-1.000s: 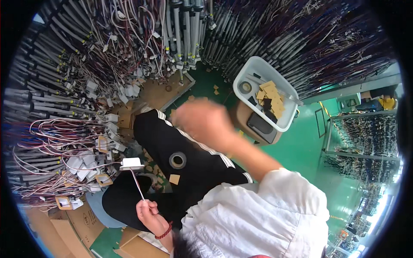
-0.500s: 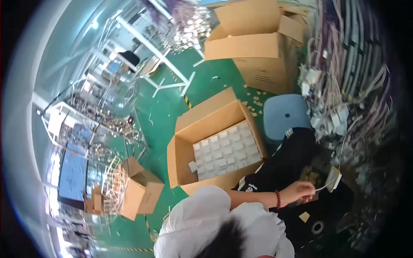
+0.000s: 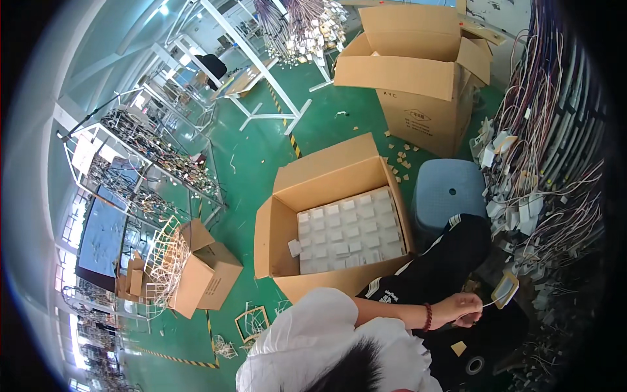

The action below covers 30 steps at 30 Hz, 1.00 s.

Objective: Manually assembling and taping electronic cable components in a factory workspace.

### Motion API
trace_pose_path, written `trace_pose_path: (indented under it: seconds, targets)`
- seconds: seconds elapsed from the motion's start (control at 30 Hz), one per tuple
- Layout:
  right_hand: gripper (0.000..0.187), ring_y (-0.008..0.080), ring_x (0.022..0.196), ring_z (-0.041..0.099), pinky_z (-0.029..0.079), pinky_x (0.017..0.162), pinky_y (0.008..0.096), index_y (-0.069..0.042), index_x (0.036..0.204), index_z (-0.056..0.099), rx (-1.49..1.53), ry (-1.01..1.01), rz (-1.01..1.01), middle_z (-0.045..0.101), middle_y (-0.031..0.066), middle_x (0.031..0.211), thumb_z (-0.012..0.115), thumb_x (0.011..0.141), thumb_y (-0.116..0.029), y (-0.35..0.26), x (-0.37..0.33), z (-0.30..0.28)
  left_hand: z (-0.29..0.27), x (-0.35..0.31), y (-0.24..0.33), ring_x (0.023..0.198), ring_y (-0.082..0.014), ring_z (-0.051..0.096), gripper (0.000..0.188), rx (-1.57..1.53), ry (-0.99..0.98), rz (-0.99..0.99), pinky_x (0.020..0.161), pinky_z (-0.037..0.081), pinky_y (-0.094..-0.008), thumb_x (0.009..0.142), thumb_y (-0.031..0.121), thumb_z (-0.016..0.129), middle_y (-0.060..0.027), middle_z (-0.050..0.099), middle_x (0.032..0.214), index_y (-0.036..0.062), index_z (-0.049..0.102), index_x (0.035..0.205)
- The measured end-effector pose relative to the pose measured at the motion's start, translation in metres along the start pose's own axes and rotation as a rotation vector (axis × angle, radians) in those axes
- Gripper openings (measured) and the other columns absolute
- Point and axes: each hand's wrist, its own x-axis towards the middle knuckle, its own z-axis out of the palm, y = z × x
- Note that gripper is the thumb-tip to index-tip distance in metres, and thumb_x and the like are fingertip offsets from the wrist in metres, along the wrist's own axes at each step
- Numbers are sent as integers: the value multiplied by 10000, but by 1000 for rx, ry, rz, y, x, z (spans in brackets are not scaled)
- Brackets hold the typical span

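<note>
My left hand (image 3: 457, 310) is closed, its fingers pinched around a thin white cable (image 3: 491, 302). A red beaded bracelet (image 3: 428, 317) circles that wrist. Just beyond the fingertips, the cable meets a flat rectangular piece (image 3: 505, 290) with a pale yellow edge, standing tilted. My right hand cannot be made out; the torso and left arm may hide it. Across my black-trousered lap lie a small pale yellow square (image 3: 458, 348) and a roll of tape (image 3: 482, 361).
Before me stands an open carton (image 3: 326, 287) holding rows of white blocks. Beyond are a blue stool (image 3: 450, 186) and a taller open carton (image 3: 418, 117). Cable bundles (image 3: 555, 150) hang at the right. A smaller carton (image 3: 219, 277) and wire racks (image 3: 157, 163) stand left.
The head view has shifted, so the cartons, stool and racks sit differently in the picture. My left hand still grips the cable; the rectangular piece has tilted slightly.
</note>
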Motion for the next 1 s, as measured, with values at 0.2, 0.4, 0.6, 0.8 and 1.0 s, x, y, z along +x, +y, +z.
trace_pose_path:
  seconds: [0.2,0.4,0.6,0.8,1.0]
  targets:
    - [438,314,1002,611,512,856,381,116,1213,471,-178,59,43,585,257,1145,502,955,-237,-42,-29,-56,-9,-1,5,1043,-95,569,229,-24,-37,-40,834,469,-272,915,368,581,5,610,1122,154,562,996]
    - [267,265,914,630,402,876,387,-97,919,722,-507,-45,7,668,121,1006,481,957,-206,-139,0,-10,12,-8,2,1067,-93,554,241,-32,-82,19,837,471,-290,910,379,583,16,571,1229,160,550,1004]
    - [138,91,765,571,465,681,199,7,1002,587,321,-23,474,620,49,911,620,878,-42,-99,-7,116,-13,-4,7,923,-68,559,169,-117,-81,112,790,493,-242,926,268,582,7,584,1004,102,575,955]
    - [140,70,723,574,492,639,199,-2,997,581,526,-147,624,616,46,890,623,878,-62,-111,-9,111,-17,-1,14,825,-88,580,197,0,-19,187,701,486,-243,925,254,582,-17,615,912,57,592,924]
    - [145,92,739,605,524,641,197,-1,996,599,438,-209,735,633,54,895,630,859,-40,-106,-10,110,-16,-4,23,755,-94,588,205,375,-53,353,677,484,-240,929,214,568,-26,635,849,14,607,907]
